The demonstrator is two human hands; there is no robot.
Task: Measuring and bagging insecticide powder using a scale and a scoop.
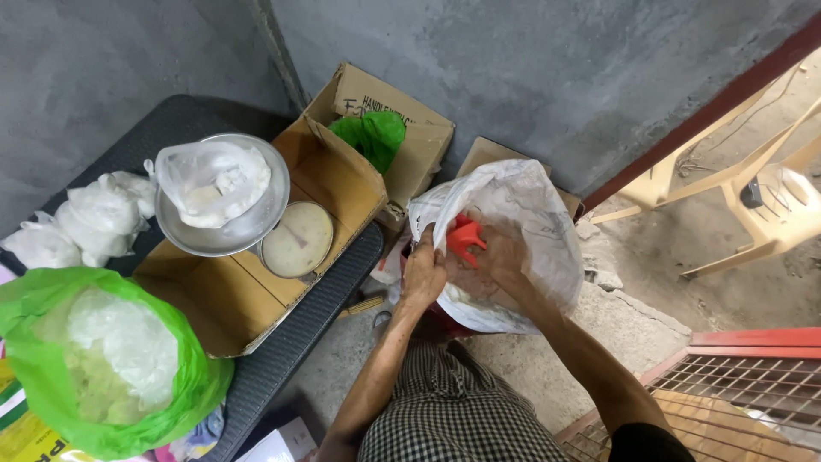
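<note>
We are looking down at the large white woven plastic sack (pixel 522 214), which is standing open on the floor in the middle of the scene, just right of the table. The left hand (pixel 423 274) is gripping the near-left rim of the sack, fingers clenched on the fabric. The right hand (pixel 505 261) is reaching inside, fingers curled around the red plastic scoop (pixel 464 238) at the mouth of the sack. We are judging the scooping as under way, not finished: the scoop is still inside the sack.

On the dark table (pixel 333 299) at left, a round metal bowl (pixel 248 227) is sitting on a weighing scale with a pale round dial (pixel 297 239), and a clear plastic bag of white material (pixel 214 180) is resting in the bowl, so we are judging one portion as on the scale. Tied white bags (pixel 85 218) are lying at the far left. A green plastic bag of white material (pixel 103 359) is sitting near left. An open brown cardboard box (pixel 342 180) is standing behind the scale, bearing dark printed lettering on its far flap, with a green bag (pixel 372 137) inside.
</note>
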